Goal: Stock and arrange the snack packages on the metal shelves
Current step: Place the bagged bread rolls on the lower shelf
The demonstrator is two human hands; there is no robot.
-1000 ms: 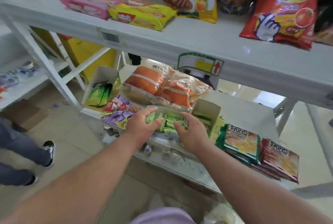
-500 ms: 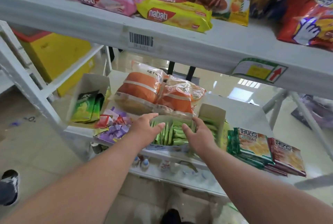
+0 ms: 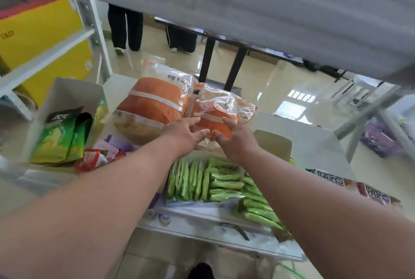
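Far left of the hands there's an open cardboard box (image 3: 67,92) standing on the shelf (image 3: 303,135), with 2 green packets (image 3: 57,141) upright inside it. Just right of that box, near the left forearm, sits a loose pile of small purple and red wrappers (image 3: 105,153), not in any container.

Under both forearms is a low tray (image 3: 202,208) packed with green stick packs (image 3: 202,179), some standing on edge, some lying flat and spilling toward the right.

Behind the tray are 2 orange bags in clear plastic. The bigger bag (image 3: 155,101) is just left of the left hand (image 3: 182,136). The smaller bag (image 3: 222,110) is right at the fingertips of both hands: the left hand's fingers are stretched out touching its near left side, and the right hand (image 3: 235,139) is spread against its near right side. Neither is curled round it, more like pressing from both sides.

Right of the right hand the shelf top is bare up to its back edge. Near the right forearm lie 2 flat snack packs (image 3: 350,186), blurry. The upper shelf edge (image 3: 269,20) hangs low overhead.
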